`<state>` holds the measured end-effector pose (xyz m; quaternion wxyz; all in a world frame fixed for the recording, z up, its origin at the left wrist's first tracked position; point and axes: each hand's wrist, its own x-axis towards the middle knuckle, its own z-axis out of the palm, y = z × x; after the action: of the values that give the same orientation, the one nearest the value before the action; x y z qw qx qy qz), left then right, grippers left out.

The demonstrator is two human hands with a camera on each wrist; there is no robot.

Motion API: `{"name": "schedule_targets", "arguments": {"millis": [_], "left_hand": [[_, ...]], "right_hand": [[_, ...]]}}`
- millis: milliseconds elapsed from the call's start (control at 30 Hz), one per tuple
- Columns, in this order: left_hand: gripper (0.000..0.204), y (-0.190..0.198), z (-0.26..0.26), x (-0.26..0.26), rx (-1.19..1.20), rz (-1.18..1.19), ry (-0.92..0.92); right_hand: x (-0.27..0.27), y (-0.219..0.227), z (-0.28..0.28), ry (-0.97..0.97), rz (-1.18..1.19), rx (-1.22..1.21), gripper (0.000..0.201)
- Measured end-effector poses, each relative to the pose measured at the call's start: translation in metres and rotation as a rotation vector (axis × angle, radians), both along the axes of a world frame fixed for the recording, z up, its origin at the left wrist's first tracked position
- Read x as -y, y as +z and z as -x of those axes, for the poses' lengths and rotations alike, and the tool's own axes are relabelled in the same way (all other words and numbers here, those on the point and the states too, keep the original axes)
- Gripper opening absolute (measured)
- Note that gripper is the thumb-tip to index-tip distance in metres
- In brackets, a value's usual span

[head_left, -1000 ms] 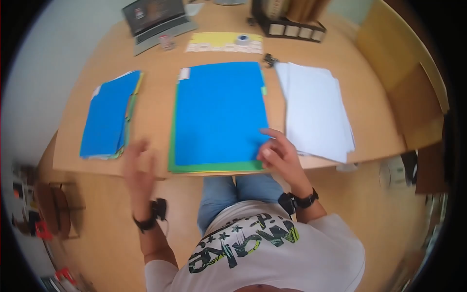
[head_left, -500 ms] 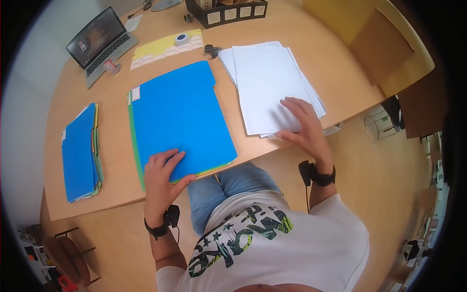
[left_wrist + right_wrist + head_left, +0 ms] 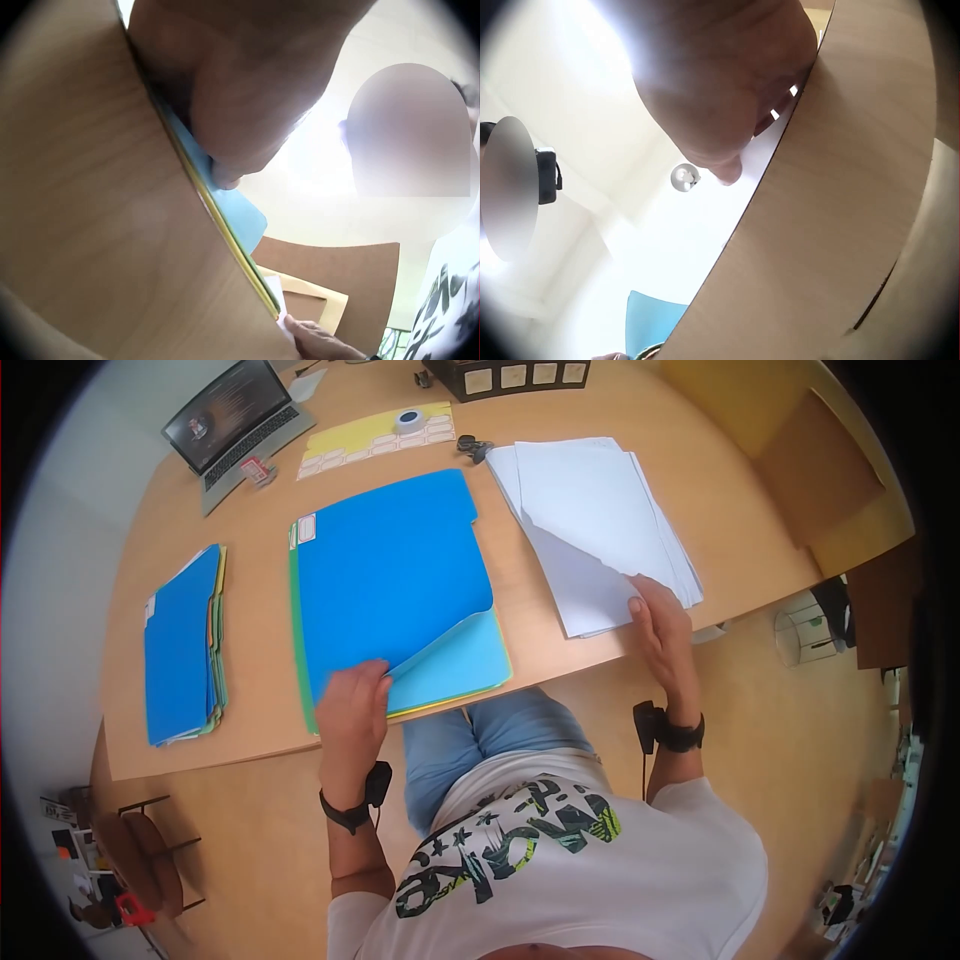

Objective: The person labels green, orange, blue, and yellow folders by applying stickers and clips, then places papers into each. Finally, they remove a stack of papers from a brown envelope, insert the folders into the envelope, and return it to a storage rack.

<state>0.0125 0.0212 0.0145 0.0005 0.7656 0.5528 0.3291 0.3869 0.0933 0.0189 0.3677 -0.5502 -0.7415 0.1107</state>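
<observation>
In the head view a blue folder lies on top of a stack of folders in front of the person. My left hand pinches its cover near the front edge and holds the corner folded up, so its light blue inside shows. The thumb lies against the light blue side in the left wrist view. To the right, my right hand pinches the top sheet of a white paper stack at its near right corner. That sheet curls up diagonally. The right fingers are partly hidden behind the hand.
A second pile of blue folders sits at the left of the table. Farther back are a laptop, a yellow label sheet with a tape roll, black clips and a dark organizer. A yellow chair stands at right.
Both hands reached the near edges: the left took hold of the blue folder's cover and lifted its corner, the right took hold of the top white sheet and raised it. The head view shifted.
</observation>
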Motion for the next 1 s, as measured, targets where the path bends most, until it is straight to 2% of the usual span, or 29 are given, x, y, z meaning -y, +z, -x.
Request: {"name": "schedule_targets", "arguments": {"millis": [33,133,200,267,300,367,400,467,567,633,733,900,1000], "left_hand": [[0.027,0.005,-0.004,0.001,-0.012,0.008,-0.009],[0.029,0.017,-0.008,0.0,-0.031,0.006,-0.04],[0.028,0.012,-0.002,-0.003,-0.025,-0.031,-0.06],[0.023,0.007,0.0,0.007,0.225,0.012,0.122],[0.023,0.003,-0.001,0.012,0.348,0.028,0.211],[0.025,-0.006,-0.005,0.015,0.716,-0.15,0.283],[0.027,-0.007,-0.005,0.017,0.899,-0.239,0.315],[0.031,-0.001,-0.003,0.019,1.11,-0.3,0.294],[0.032,0.0,0.0,0.013,1.356,-0.418,0.273],[0.032,0.005,0.001,0.008,1.455,-0.471,0.287],[0.031,0.013,-0.005,0.008,1.519,-0.484,0.336],[0.032,-0.007,0.005,0.017,1.452,-0.455,0.32],[0.03,-0.008,0.006,0.018,1.496,-0.466,0.317]], "right_hand": [[0.001,0.001,0.002,-0.036,-0.004,0.003,0.027],[-0.001,0.002,0.003,0.016,-0.163,0.213,0.027],[-0.001,0.006,0.006,-0.057,-0.067,-0.025,0.026],[-0.002,0.008,0.005,-0.174,0.049,-0.282,0.025],[-0.002,0.011,0.009,-0.179,-0.019,-0.36,0.026],[0.002,0.034,0.028,-0.193,-0.144,-0.519,0.028],[0.007,0.046,0.041,-0.167,-0.122,-0.546,0.031],[0.011,0.057,0.065,0.062,-0.226,-0.303,0.038],[0.014,0.073,0.109,0.436,-0.201,0.094,0.056],[0.015,0.059,0.143,0.612,-0.198,0.2,0.057],[0.014,0.044,0.168,0.757,-0.105,0.403,0.054],[0.006,0.034,0.171,0.799,-0.106,0.495,0.05],[0.005,0.036,0.172,0.813,-0.091,0.497,0.05]]}}
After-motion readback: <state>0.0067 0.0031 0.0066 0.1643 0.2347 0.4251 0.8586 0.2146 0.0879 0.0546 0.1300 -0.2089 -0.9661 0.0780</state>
